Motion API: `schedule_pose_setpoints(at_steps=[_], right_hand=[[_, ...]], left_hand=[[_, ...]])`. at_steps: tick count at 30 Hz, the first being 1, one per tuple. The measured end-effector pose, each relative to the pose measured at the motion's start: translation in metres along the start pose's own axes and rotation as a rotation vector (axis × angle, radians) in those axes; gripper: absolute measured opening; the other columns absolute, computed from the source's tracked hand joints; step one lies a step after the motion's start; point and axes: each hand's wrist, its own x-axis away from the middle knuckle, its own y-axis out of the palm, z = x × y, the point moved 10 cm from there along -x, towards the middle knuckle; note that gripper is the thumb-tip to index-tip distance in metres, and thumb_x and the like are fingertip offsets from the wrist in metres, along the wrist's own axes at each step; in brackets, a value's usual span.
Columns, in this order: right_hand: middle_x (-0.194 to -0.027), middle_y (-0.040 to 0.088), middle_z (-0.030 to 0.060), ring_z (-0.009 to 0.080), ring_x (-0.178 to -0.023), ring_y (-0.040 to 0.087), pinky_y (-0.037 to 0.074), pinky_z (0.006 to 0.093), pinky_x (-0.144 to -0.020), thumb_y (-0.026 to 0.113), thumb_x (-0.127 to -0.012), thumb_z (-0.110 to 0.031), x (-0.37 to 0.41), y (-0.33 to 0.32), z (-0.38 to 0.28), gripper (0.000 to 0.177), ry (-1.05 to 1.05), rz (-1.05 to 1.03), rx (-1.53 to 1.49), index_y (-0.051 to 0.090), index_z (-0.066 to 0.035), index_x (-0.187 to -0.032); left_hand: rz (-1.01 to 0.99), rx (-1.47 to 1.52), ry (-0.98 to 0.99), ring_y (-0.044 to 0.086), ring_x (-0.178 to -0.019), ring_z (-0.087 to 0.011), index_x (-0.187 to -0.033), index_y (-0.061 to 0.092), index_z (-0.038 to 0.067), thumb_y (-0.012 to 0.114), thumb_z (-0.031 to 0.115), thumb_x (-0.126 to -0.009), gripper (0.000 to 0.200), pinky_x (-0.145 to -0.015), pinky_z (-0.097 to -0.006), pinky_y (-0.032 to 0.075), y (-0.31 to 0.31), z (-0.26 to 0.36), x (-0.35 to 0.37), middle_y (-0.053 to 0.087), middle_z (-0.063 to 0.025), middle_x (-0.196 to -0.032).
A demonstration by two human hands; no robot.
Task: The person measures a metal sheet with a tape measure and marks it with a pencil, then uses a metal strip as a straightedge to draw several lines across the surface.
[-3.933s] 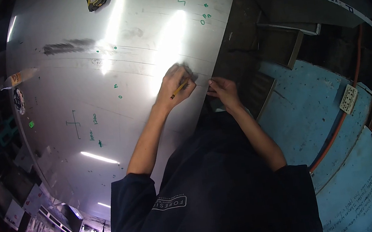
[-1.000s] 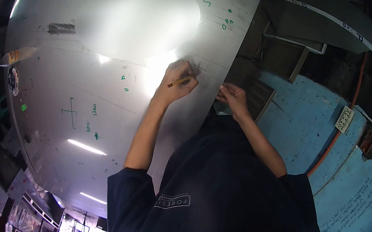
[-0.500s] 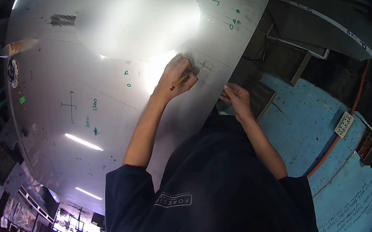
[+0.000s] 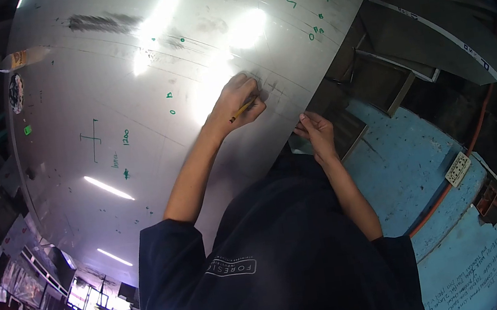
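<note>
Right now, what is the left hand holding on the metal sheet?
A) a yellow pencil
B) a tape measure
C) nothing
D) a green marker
A: the left hand is closed around a yellow pencil and rests on the metal sheet.

A shiny metal sheet, marked in green, carries a labelled tube at its left edge.

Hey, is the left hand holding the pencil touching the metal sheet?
Touching. The head view shows the left hand, gripping the pencil, pressed against the metal sheet.
</note>
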Motion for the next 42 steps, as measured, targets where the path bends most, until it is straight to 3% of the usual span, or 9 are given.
schedule_pose_setpoints(at_steps=[3, 13, 16, 18, 21, 30, 42], right_hand=[[-0.1, 0.071, 0.0098, 0.0162, -0.088, 0.068, 0.061, 0.0332, -0.082, 0.068, -0.098, -0.019, 0.001, 0.002, -0.002, 0.029, 0.002, -0.003, -0.029, 0.067, 0.005, -0.115], [-0.097, 0.07, 0.0098, 0.0159, -0.087, 0.068, 0.061, 0.0332, -0.082, 0.068, -0.098, -0.019, 0.001, 0.002, -0.004, 0.031, 0.008, 0.007, -0.008, 0.067, 0.006, -0.115], [-0.098, 0.071, 0.0111, 0.0166, -0.088, 0.069, 0.061, 0.0332, -0.082, 0.068, -0.098, -0.019, 0.002, 0.002, -0.003, 0.031, -0.001, -0.001, 0.002, 0.067, 0.006, -0.115], [-0.099, 0.071, 0.0122, 0.0171, -0.089, 0.069, 0.062, 0.0333, -0.082, 0.068, -0.098, -0.019, 0.002, 0.003, -0.006, 0.031, 0.013, 0.014, 0.007, 0.066, 0.007, -0.116], [-0.099, 0.071, 0.012, 0.0177, -0.089, 0.07, 0.062, 0.0335, -0.082, 0.068, -0.098, -0.019, 0.001, 0.002, -0.003, 0.032, 0.01, 0.006, -0.014, 0.066, 0.007, -0.116], [-0.102, 0.072, 0.0131, 0.0183, -0.09, 0.07, 0.062, 0.0337, -0.083, 0.066, -0.1, -0.018, 0.004, 0.003, -0.007, 0.031, 0.018, 0.014, 0.026, 0.066, 0.008, -0.117], [-0.099, 0.071, 0.0092, 0.014, -0.086, 0.066, 0.061, 0.0322, -0.084, 0.067, -0.099, -0.021, 0.002, 0.001, -0.003, 0.033, 0.005, 0.0, 0.019, 0.065, 0.005, -0.118]], left_hand=[[-0.088, -0.009, -0.064, 0.055, -0.071, -0.0316, -0.077, 0.049, 0.003, 0.068, -0.003, -0.067, 0.021, -0.063, -0.0409, 0.046, 0.002, -0.001, -0.001, 0.053, -0.012, -0.073], [0.032, 0.027, 0.005, 0.054, -0.069, -0.0306, -0.079, 0.05, 0.003, 0.067, -0.001, -0.07, 0.019, -0.062, -0.0399, 0.046, -0.005, 0.003, -0.001, 0.051, -0.0123, -0.073], [-0.115, -0.055, -0.02, 0.056, -0.07, -0.0291, -0.079, 0.051, 0.002, 0.067, -0.001, -0.072, 0.018, -0.063, -0.0382, 0.047, 0.004, 0.001, 0.0, 0.053, -0.0116, -0.074], [-0.089, 0.211, -0.176, 0.058, -0.071, -0.0266, -0.08, 0.051, 0.003, 0.068, -0.001, -0.073, 0.018, -0.063, -0.0363, 0.048, 0.003, -0.016, 0.0, 0.054, -0.0103, -0.074], [0.008, 0.158, -0.163, 0.058, -0.07, -0.0271, -0.079, 0.053, 0.004, 0.069, -0.002, -0.071, 0.019, -0.059, -0.0372, 0.047, -0.013, -0.021, 0.001, 0.055, -0.0108, -0.075], [0.003, 0.052, -0.013, 0.059, -0.074, -0.0259, -0.081, 0.054, 0.005, 0.069, -0.001, -0.073, 0.017, -0.065, -0.0365, 0.05, -0.015, -0.011, 0.0, 0.056, -0.0092, -0.077], [-0.017, 0.042, -0.019, 0.058, -0.073, -0.0264, -0.081, 0.055, 0.004, 0.07, -0.001, -0.073, 0.017, -0.064, -0.037, 0.049, -0.012, -0.013, 0.002, 0.057, -0.0096, -0.077]])
